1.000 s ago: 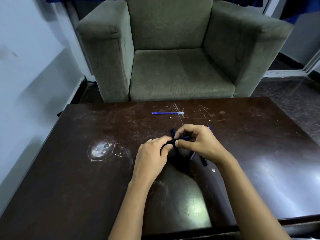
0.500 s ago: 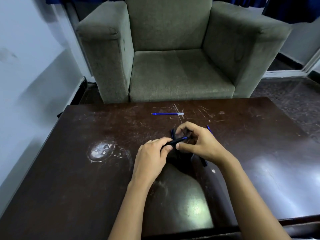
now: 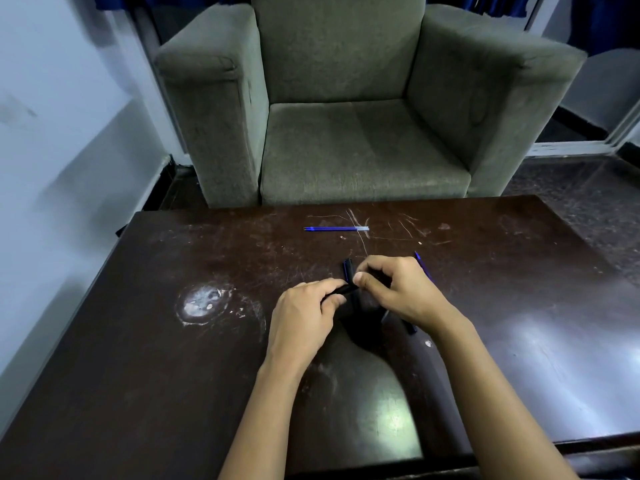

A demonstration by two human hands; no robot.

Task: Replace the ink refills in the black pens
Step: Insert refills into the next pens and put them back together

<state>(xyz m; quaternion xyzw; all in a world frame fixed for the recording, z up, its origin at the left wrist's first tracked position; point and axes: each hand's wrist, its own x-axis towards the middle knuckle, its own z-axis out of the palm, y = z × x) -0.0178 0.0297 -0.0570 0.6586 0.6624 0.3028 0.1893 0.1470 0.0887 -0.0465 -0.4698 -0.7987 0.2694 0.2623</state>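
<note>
A black pen barrel (image 3: 341, 291) lies across my left hand (image 3: 304, 315), whose fingers are closed on it just above the dark table (image 3: 138, 358). My right hand (image 3: 398, 292) pinches the barrel's right end, and the fingers hide what sits there. More black pen parts (image 3: 347, 268) lie on the table beneath and behind both hands, partly hidden. A blue refill (image 3: 422, 265) pokes out behind my right hand. Another blue refill (image 3: 336, 229) lies alone further back on the table.
A grey-green armchair (image 3: 346, 133) stands right behind the table's far edge. A pale wall runs along the left. A white scuffed ring (image 3: 202, 303) marks the table left of my hands. The table's near edge is at the bottom of the view.
My right hand has closed in on the pen barrel's end, and the blue tip that showed between the hands half a second ago is now covered. The left hand has stayed in place.
</note>
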